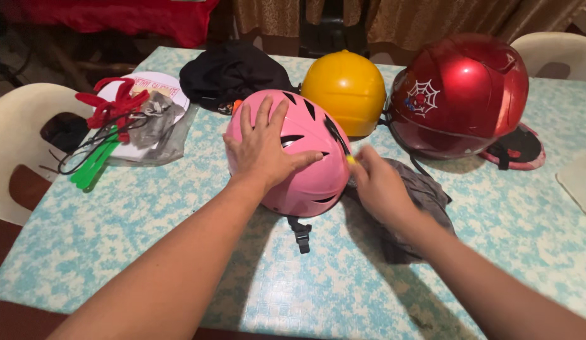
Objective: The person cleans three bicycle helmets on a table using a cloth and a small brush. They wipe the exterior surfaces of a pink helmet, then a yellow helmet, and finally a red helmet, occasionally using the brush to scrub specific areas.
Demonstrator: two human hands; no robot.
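Note:
A pink vented helmet (305, 182) sits on the table in front of me, its black strap and buckle (300, 234) hanging toward me. My left hand (263, 150) lies flat on top of the helmet, fingers spread. My right hand (376, 182) is at the helmet's right side, fingers pinched on a small yellow thing (351, 160) that I cannot identify, with a black strip running over the helmet beside it. Under my right hand lies a grey cloth (425, 189).
A yellow helmet (344, 88) and a glossy red helmet (460, 94) stand behind, with a black cap or bag (233, 72) at back left. A plastic bag holding a round white lid, red and green items (126, 119) lies left. White chairs (19, 135) flank the blue-patterned table (148, 214).

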